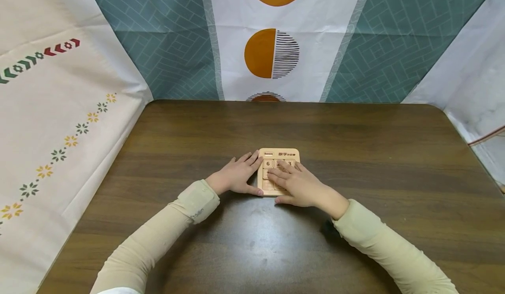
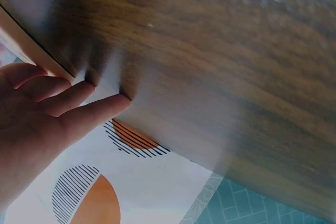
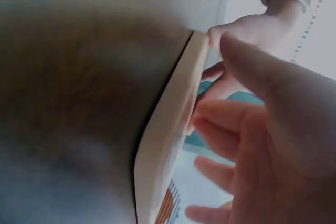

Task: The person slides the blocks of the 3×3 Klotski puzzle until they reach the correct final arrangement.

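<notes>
A small light-wood number puzzle board point(image 1: 260, 189) lies flat on the table, with square number tiles in its frame. The tile marked 6 point(image 1: 268, 164) and the tile marked 3 point(image 1: 289, 162) show in its top row. My left hand point(image 1: 238, 175) is at the board's left side, fingertips along the upper edge and thumb by the lower left corner. Over the tiles spreads my right hand point(image 1: 304, 186), fingers loosely extended, covering much of the middle and right side. In the right wrist view, the board's pale side point(image 3: 168, 124) shows beside the right hand's fingers.
The brown wooden table point(image 1: 355, 136) extends around the board. A patterned curtain point(image 1: 169, 44) hangs along its far edge. White cloth with embroidered flowers point(image 1: 71, 140) borders the left side, and a pale cloth point(image 1: 477, 66) the right.
</notes>
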Motion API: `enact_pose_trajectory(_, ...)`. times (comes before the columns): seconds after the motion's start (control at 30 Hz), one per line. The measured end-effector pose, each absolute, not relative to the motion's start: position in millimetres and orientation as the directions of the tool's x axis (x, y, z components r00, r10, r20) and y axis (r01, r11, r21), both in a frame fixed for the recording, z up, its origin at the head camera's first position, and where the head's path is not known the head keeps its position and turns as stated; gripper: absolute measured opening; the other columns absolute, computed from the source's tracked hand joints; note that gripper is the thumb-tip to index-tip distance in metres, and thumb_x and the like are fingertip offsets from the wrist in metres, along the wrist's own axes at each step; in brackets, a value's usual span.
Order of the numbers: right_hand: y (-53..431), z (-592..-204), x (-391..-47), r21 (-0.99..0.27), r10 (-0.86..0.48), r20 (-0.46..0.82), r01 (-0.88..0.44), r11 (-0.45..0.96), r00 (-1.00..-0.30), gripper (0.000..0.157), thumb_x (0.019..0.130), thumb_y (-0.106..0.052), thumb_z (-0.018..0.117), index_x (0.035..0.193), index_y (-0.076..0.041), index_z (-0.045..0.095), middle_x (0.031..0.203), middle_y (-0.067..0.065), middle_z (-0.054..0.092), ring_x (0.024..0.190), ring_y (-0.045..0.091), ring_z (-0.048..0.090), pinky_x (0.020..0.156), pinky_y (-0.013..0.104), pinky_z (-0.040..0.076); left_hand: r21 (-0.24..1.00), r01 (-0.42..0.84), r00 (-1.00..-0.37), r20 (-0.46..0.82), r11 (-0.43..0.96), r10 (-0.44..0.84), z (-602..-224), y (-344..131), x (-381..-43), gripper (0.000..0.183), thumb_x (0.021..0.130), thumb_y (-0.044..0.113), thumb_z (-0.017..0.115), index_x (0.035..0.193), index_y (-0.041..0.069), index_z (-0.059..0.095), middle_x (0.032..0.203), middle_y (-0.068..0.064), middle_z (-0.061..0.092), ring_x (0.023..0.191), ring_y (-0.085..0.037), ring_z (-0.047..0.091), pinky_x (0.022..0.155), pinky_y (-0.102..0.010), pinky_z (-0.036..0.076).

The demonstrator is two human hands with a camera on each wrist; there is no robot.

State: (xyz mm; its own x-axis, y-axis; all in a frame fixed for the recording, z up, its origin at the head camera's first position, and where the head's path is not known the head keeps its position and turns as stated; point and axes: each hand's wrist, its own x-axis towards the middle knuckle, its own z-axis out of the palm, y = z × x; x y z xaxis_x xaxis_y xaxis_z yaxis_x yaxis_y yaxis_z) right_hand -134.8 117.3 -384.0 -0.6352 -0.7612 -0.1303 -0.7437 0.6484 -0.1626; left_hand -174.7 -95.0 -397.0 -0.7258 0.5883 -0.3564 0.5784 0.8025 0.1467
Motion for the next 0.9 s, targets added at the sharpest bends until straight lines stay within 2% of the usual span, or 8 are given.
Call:
enact_pose_trajectory(0.2,114.9,-385.4,-134.0,-0.165,-0.738,-0.162,-0.719,0.675,-0.655,0.066,0.086,-0.048,0.056,0.137,-0.008,0.043,0.142,0.006,0.037,0.134,0.031,0.021,0.099,0.060,0.020,0.147,0.576,-0.725,-0.361,0.804,0.586,-397.9,-95.0,-174.7,0.103,0.075,0.069,0.053,0.147,0.008,0.013,0.152,-0.012,0.003,0.137,-0.030,0.012,0.099,-0.057,0.025)
enact_pose_trajectory(0.5,118.6,-385.1,-121.1,-0.182,-0.778,-0.144,-0.757,0.628,-0.611,0.066,0.085,-0.049,0.056,0.136,-0.008,0.044,0.141,0.007,0.039,0.134,0.032,0.022,0.098,0.059,0.023,0.146,0.574,-0.729,-0.356,0.806,0.584,-398.6,-95.3,-174.8,0.103,0.075,0.069,0.053,0.147,0.008,0.013,0.152,-0.012,0.003,0.137,-0.030,0.011,0.099,-0.057,0.025)
enact_pose_trajectory(0.77,129.1,-382.3,-127.4,-0.138,-0.698,-0.125,-0.684,0.716,-0.705,0.063,0.085,-0.047,0.057,0.133,-0.007,0.048,0.139,0.006,0.041,0.134,0.032,0.023,0.098,0.061,0.021,0.140,0.568,-0.735,-0.358,0.811,0.576,-398.5,-95.0,-173.7,0.103,0.074,0.070,0.053,0.147,0.009,0.013,0.152,-0.011,0.003,0.137,-0.029,0.011,0.099,-0.057,0.024)
enact_pose_trajectory(0.9,125.7,-385.0,-129.3,-0.133,-0.692,-0.122,-0.679,0.722,-0.712,0.063,0.085,-0.048,0.057,0.132,-0.007,0.049,0.139,0.006,0.042,0.133,0.031,0.023,0.098,0.060,0.023,0.140,0.568,-0.734,-0.358,0.811,0.576,-398.2,-95.0,-173.6,0.103,0.074,0.070,0.053,0.147,0.009,0.013,0.152,-0.011,0.003,0.137,-0.029,0.011,0.099,-0.057,0.024)
